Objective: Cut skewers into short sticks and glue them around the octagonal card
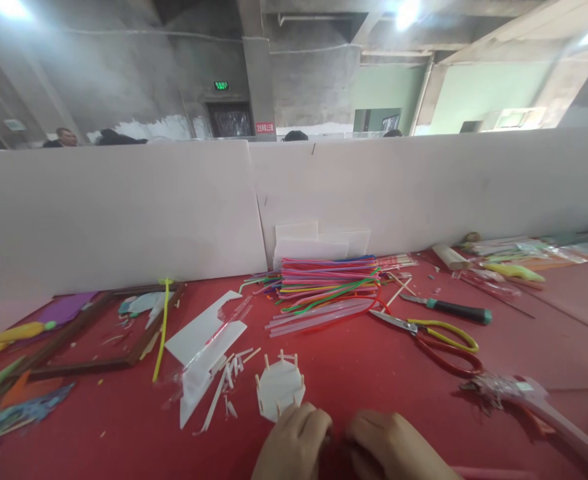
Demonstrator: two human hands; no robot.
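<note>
My left hand (297, 443) is at the bottom middle, its fingers curled, right at the near edge of a white many-sided board piece (281, 387). Short wooden pegs stand upright around that piece's rim. Close by on the right, my right hand (391, 443) is also closed, with its fingers bent inward and down. Whatever the two hands pinch between them is hidden behind the fingers. A pink stick-like thing (494, 473) shows at the bottom edge beside my right wrist.
Beyond the hands lies a pile of coloured sticks (329, 287). Scissors (424, 330), a utility knife (447, 308) and a glue gun (529, 393) lie on the right. Cut white board (209, 347), scraps and a brown frame (89, 365) lie left. A white partition (374, 193) stands behind.
</note>
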